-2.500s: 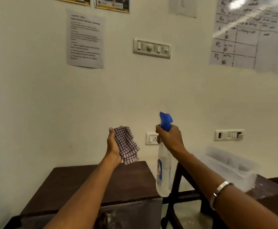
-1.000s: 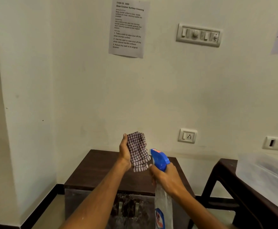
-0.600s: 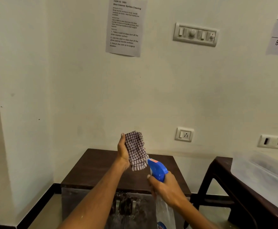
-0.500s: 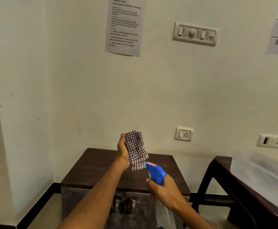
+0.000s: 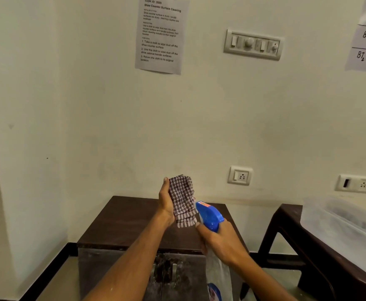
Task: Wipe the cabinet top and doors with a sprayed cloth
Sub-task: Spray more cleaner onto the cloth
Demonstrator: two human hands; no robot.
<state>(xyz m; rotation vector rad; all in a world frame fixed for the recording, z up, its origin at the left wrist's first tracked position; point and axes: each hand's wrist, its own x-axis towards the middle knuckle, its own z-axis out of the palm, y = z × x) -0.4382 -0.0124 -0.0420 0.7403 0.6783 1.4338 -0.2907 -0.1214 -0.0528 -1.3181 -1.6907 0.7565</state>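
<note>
A checked cloth (image 5: 182,199) is held up in the left hand (image 5: 166,204), and a spray bottle (image 5: 210,217) is gripped by the right hand (image 5: 217,241) just beside it, above the dark cabinet (image 5: 121,222).

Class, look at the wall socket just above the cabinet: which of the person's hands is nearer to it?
Judging by this one view, the right. The right hand, gripping the spray bottle, sits below the wall socket and slightly left; the left hand, holding the checked cloth, is further left.
</note>
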